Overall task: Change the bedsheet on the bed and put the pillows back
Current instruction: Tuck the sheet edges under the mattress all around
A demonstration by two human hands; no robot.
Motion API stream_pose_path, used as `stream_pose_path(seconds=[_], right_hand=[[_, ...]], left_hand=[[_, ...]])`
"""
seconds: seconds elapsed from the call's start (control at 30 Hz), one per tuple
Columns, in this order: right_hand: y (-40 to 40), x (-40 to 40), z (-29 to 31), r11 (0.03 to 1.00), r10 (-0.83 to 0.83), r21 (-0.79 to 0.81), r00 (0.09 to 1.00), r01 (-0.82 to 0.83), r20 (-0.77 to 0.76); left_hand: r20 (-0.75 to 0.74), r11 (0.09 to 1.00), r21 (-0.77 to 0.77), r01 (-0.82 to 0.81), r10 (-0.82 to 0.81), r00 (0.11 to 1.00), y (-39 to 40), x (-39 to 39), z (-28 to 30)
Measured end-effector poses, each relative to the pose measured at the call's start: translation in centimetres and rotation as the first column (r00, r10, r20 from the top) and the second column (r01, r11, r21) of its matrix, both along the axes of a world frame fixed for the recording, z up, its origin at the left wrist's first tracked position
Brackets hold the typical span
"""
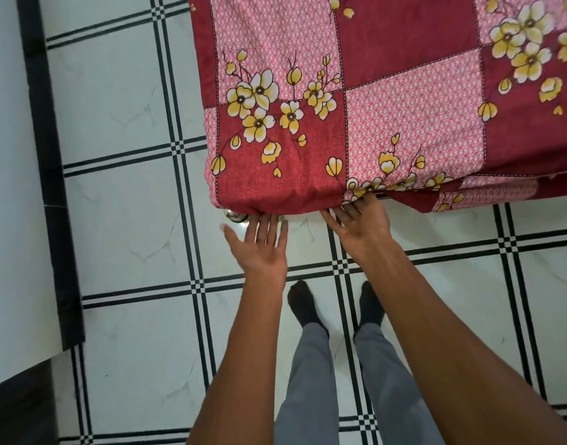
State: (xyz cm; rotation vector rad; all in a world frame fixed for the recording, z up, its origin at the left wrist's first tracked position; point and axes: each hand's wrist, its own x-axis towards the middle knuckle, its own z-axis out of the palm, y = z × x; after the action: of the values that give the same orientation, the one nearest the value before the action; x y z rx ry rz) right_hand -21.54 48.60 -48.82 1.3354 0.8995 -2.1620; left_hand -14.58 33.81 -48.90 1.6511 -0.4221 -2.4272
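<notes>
— Do we find any writing to read here, a label, a brand, a number?

— None that we can make out. The bedsheet (356,101) carries only printed yellow flowers and red and pink squares, no words.

— And the floor tiles (124,220)?

— We see black lines crossing on white there, a pattern and not a sign. We read no text anywhere in this view.

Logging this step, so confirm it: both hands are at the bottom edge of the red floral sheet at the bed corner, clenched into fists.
Not fists. The head view shows the left hand and right hand with straight fingers at the sheet's bottom edge at the bed corner.
</notes>
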Motion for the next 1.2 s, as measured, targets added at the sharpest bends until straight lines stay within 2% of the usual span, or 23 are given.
stream_pose_path(seconds=[0.07,0.13,0.3,0.47,0.53,0.6,0.7,0.77,0.87,0.97,1.07,1.2], right_hand=[[0.6,0.4,0.2,0.997,0.045,0.064,0.999,-0.046,0.014],[1.0,0.7,0.2,0.997,0.053,0.054,0.999,-0.053,0.002],[1.5,0.2,0.0,0.998,-0.017,-0.065,1.000,0.015,-0.027],[1.0,0.0,-0.3,0.977,-0.127,-0.176,0.992,0.121,-0.020],[1.0,-0.3,-0.3,0.993,-0.050,-0.110,0.998,0.047,-0.025],[1.6,-0.5,-0.1,0.998,0.069,0.013,0.998,-0.069,-0.013],[3.9,0.5,0.3,0.954,0.229,0.193,0.973,-0.228,0.020],[5.9,1.2,0.1,0.959,0.207,0.193,0.978,-0.209,0.030],[9.2,1.5,-0.3,0.987,0.080,0.136,0.997,-0.080,0.009],[13.0,1.2,-0.7,0.985,-0.011,0.172,1.000,0.015,-0.024],[17.0,0.3,-0.5,0.983,-0.035,0.180,0.999,0.042,-0.042],[19.5,-2.4,0.2,0.949,0.234,0.243,0.965,-0.200,-0.120]], left_hand=[[0.117,0.998,-0.060,0.020,-0.013,0.993,0.9,1.7,0.3],[0.138,0.997,-0.077,0.030,-0.019,0.990,1.3,1.4,-0.2],[-0.073,0.992,-0.055,-0.117,0.113,0.991,1.1,-2.8,-0.4],[-0.134,0.993,0.000,-0.121,0.120,0.984,0.5,-4.6,-0.4],[-0.141,0.995,-0.008,-0.103,0.101,0.985,0.5,-4.6,-0.7],[-0.084,0.994,-0.040,-0.098,0.094,0.992,0.9,-3.5,-1.0],[0.129,0.996,-0.085,-0.018,0.029,0.991,3.0,-0.7,-0.6],[0.228,0.990,-0.080,0.117,-0.096,0.969,5.1,0.7,-0.6],[0.149,0.924,-0.032,0.382,-0.373,0.916,9.1,0.2,-0.8],[0.069,0.794,-0.058,0.605,-0.601,0.796,13.5,-2.3,-1.3],[0.043,0.768,-0.085,0.635,-0.634,0.772,17.6,-4.6,-1.4],[-0.007,0.834,-0.107,0.542,-0.546,0.838,21.6,-7.1,-1.2]])
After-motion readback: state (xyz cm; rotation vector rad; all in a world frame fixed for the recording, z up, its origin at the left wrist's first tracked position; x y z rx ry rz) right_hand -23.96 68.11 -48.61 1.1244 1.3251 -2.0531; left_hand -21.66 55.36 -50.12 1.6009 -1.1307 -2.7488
